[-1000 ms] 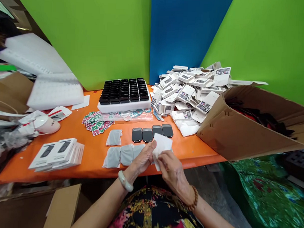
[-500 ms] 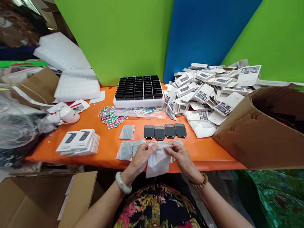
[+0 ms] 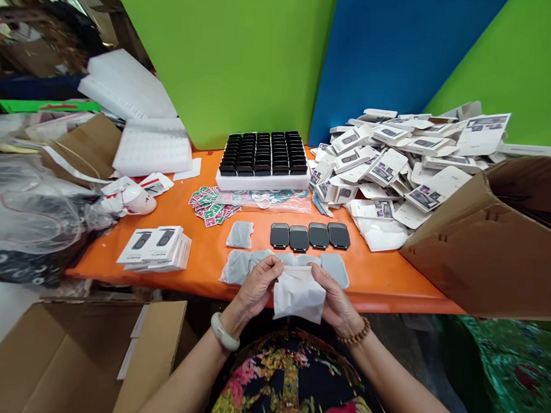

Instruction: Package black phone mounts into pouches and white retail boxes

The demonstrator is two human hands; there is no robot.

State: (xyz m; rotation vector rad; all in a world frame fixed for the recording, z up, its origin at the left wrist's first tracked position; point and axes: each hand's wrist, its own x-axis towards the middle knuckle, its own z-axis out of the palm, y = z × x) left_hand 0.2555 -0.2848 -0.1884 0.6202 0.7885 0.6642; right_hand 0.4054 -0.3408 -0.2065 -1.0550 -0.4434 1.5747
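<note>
Between my hands, just off the table's front edge, hangs a thin whitish translucent bag (image 3: 299,296). My left hand (image 3: 260,279) pinches its upper left corner, and my right hand (image 3: 337,296) grips the upper right corner. Whether anything is inside the bag I cannot tell. Behind the hands lies a row of similar bags with flat grey things in them, such as the bagged piece (image 3: 333,269) at the right; my fingers partly cover the row. Another bagged piece (image 3: 239,235) lies farther back at the left. Several bare black rounded devices (image 3: 299,238) sit side by side beyond the row.
A white foam tray (image 3: 263,182) holds rows of black devices at the back. Colourful stickers (image 3: 212,205) lie before it. Small white boxes (image 3: 155,249) are stacked at left; a heap of white boxes (image 3: 386,156) and a cardboard carton (image 3: 463,255) stand at right. An open carton (image 3: 157,359) is below.
The bag's top edge is now stretched straight between my hands, which have moved slightly apart. My right hand has shifted down along the bag's side. The whole view has shifted a little.
</note>
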